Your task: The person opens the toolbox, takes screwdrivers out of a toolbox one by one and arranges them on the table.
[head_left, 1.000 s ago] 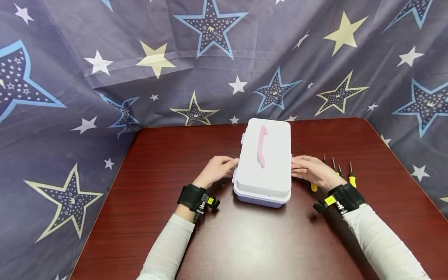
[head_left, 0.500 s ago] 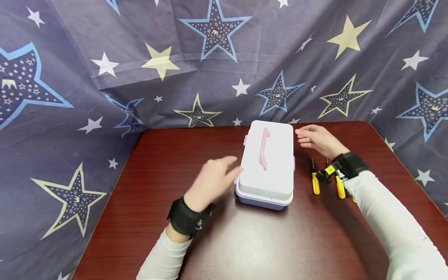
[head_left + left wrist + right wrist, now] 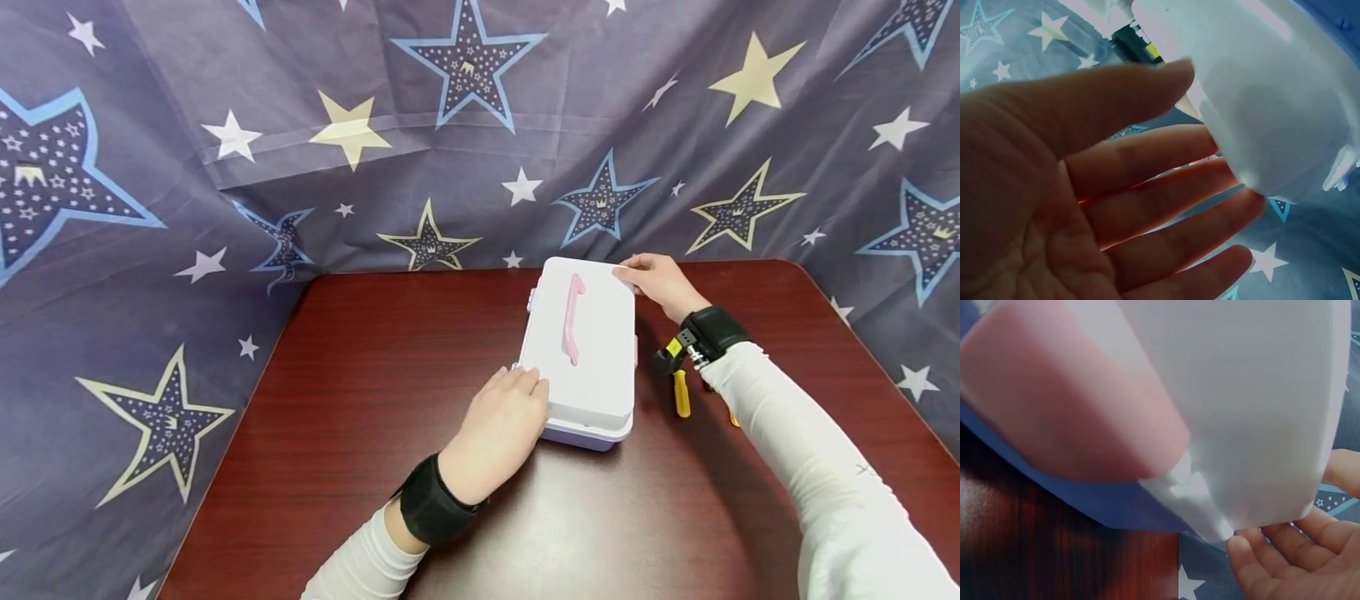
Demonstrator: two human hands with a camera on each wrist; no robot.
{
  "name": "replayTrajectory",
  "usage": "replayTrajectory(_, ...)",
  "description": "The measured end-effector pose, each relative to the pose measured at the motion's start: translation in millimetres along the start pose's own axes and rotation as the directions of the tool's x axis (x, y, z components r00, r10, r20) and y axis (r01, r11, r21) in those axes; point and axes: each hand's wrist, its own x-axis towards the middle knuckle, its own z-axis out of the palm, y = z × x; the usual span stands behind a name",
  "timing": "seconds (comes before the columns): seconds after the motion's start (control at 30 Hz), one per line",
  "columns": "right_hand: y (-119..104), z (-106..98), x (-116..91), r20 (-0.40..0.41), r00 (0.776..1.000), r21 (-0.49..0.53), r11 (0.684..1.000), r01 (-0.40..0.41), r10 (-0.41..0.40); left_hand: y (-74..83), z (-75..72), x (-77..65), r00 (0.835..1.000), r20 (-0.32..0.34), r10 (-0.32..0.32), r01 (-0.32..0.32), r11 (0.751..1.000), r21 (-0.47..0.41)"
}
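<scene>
A white-lidded plastic storage box [image 3: 600,350] with a pink handle [image 3: 572,321] and a lavender base stands closed on the table. My left hand [image 3: 498,429] lies at its near left corner, fingers over the lid's edge. The left wrist view shows that hand's fingers [image 3: 1166,187] nearly straight, their tips at the lid [image 3: 1272,94]. At the far right corner, my right hand [image 3: 663,283] holds the box by its edge. In the right wrist view a pink latch [image 3: 1079,394] is close to the camera, and the right fingers [image 3: 1285,550] reach round the corner.
Yellow-handled screwdrivers [image 3: 681,394] lie right of the box, partly hidden by my right arm. A dark red wooden table [image 3: 360,367] carries everything. Behind it hangs a star-patterned cloth [image 3: 465,167].
My right hand has gone from the box's right side up to its far right corner. The left hand has left the left side and come to the near left corner.
</scene>
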Motion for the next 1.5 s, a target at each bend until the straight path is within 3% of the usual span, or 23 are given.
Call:
replayTrajectory(0.2, 7.8, -6.6, -12.8, -0.04, 0.999, -0.016, 1.0, 0.023, -0.023, -11.4, -7.7, 1.6, 0.994, 0.111, -0.024, 0.027, 0.999, -0.023)
replayTrajectory(0.33, 15.7, -7.5, -35.9, -0.046, 0.995, -0.101, 0.991, 0.085, -0.09, -25.9, -8.9, -1.7, 0.993, 0.108, -0.052, 0.055, 0.998, -0.03)
replayTrajectory(0.53, 27.9, -3.6, -78.5, -0.067, 0.972, -0.287, 0.937, 0.199, -0.227, -53.2, -10.0, -7.1, 0.985, 0.152, -0.086, 0.096, 0.993, -0.064)
replayTrajectory(0.77, 28.4, 12.2, -125.5, -0.106, 0.937, -0.344, 0.896, 0.28, -0.333, -84.6, -10.0, -6.5, 0.964, 0.237, -0.121, 0.143, 0.987, -0.079)
replayTrajectory(0.87, 28.4, 22.1, -142.2, -0.126, 0.902, -0.398, 0.854, 0.335, -0.413, -96.4, -9.3, -3.9, 0.956, 0.26, -0.136, 0.167, 0.981, -0.1)
replayTrajectory(1.0, 27.5, 32.5, -160.4, -0.11, 0.848, -0.493, 0.769, 0.406, -0.518, -110.0, -7.2, -1.0, 0.949, 0.277, -0.151, 0.198, 0.969, -0.149)
replayTrajectory(1.1, 24.0, 35.1, -172.3, -0.064, 0.838, -0.53, 0.73, 0.433, -0.543, -115.7, -5.8, -3.0, 0.947, 0.274, -0.168, 0.223, 0.957, -0.184)
replayTrajectory(1.2, 21.1, 34.5, -183.9, -0.035, 0.831, -0.558, 0.701, 0.445, -0.555, -112.5, -8.1, -13.1, 0.956, 0.238, -0.169, 0.216, 0.958, -0.188)
replayTrajectory(1.23, 20.8, 34.0, -187.6, -0.027, 0.82, -0.568, 0.684, 0.458, -0.572, -109.2, -10.1, -18.3, 0.963, 0.217, -0.16, 0.203, 0.961, -0.188)
replayTrajectory(1.3, 21.6, 33.5, -194.3, -0.01, 0.77, -0.601, 0.62, 0.506, -0.638, -100.1, -14.6, -30.5, 0.978, 0.165, -0.124, 0.154, 0.972, -0.179)
replayTrajectory(1.43, 25.6, 36.1, -201.2, 0.045, 0.623, -0.656, 0.448, 0.608, -0.781, -79.5, -20.8, -50.1, 0.998, 0.062, -0.024, 0.033, 0.989, -0.143)
replayTrajectory(1.5, 27.5, 38.8, -201.5, 0.067, 0.569, -0.672, 0.385, 0.633, -0.819, -72.5, -19.1, -54.7, 1.0, 0.02, 0.014, -0.011, 0.995, -0.101)
